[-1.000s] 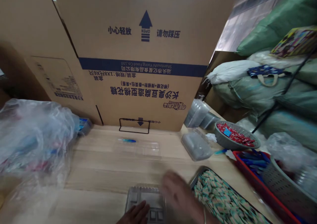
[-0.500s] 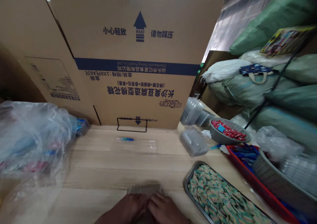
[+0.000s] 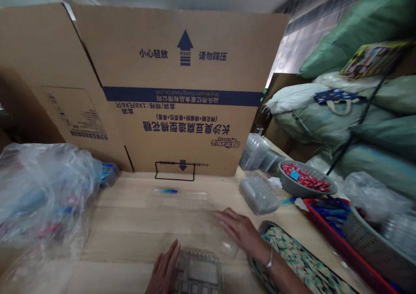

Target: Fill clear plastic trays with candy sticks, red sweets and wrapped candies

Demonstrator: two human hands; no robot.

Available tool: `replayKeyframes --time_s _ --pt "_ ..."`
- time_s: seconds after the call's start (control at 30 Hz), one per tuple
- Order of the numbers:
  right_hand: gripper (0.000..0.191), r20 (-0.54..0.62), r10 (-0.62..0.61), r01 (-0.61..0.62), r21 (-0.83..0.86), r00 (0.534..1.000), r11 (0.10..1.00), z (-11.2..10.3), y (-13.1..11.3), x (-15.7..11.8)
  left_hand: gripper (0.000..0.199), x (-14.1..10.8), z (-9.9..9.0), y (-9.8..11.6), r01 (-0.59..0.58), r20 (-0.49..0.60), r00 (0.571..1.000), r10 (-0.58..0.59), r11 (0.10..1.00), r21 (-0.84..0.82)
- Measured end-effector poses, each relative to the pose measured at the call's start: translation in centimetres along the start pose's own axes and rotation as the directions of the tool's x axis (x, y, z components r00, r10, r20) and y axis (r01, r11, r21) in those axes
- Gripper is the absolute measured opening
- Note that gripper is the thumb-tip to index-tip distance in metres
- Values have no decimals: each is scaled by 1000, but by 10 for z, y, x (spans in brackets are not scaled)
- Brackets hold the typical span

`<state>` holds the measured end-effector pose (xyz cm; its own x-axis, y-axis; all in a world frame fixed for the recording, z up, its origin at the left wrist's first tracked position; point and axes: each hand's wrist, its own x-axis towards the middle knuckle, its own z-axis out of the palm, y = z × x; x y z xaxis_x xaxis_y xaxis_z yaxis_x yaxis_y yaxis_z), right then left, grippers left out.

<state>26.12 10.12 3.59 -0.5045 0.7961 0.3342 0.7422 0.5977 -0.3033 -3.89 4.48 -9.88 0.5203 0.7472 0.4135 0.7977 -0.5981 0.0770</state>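
L hand (image 3: 164, 266), approx. 7 o'clock — fingers straight, beside compartmented plastic tray (image 3: 199, 270) at 6; prob. light, thin, slippery — best held by rim. R hand (image 3: 242, 231), 5 o'clock, apart, by blurry clear plastic (image 3: 227, 247); grip can't tell.

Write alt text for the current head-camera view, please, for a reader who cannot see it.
A person's left hand is at the edge of a compartmented plastic tray on a table; the right hand is by a blurred clear plastic piece. A metal tray of striped pieces lies to the right; a cardboard box stands behind.
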Motion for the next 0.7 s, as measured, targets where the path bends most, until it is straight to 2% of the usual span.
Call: replayKeyframes --time_s 0.07,0.17,0.27,0.33,0.4,0.47,0.6,0.7 --pt "35 78 131 -132 17 988 991 -15 39 10 101 24 -1 -4 28 23 999 -27 1000 -13" --pt "35 133 344 -314 -205 929 927 -9 73 15 84 72 -4 -15 35 66 997 -32 998 -47" --pt "38 165 544 -457 -377 822 805 28 70 9 62 113 1 -34 157 187 971 -149 987 -31" --pt "45 201 587 -490 -381 784 784 56 60 5 60 124 9 -49 211 241 949 -204 977 -5" --pt "53 198 588 -501 -357 784 788 76 55 7 62 124 17 -64 215 227 951 -212 977 10" --pt "56 182 564 -494 -320 805 808 84 58 20 63 122 23 -75 214 191 958 -215 976 25" --pt "56 195 485 -434 -254 852 864 79 68 61 64 125 20 -88 242 172 953 -248 969 55" --pt "59 154 477 -434 -246 865 867 78 60 66 68 119 14 -82 186 101 976 -192 980 67"
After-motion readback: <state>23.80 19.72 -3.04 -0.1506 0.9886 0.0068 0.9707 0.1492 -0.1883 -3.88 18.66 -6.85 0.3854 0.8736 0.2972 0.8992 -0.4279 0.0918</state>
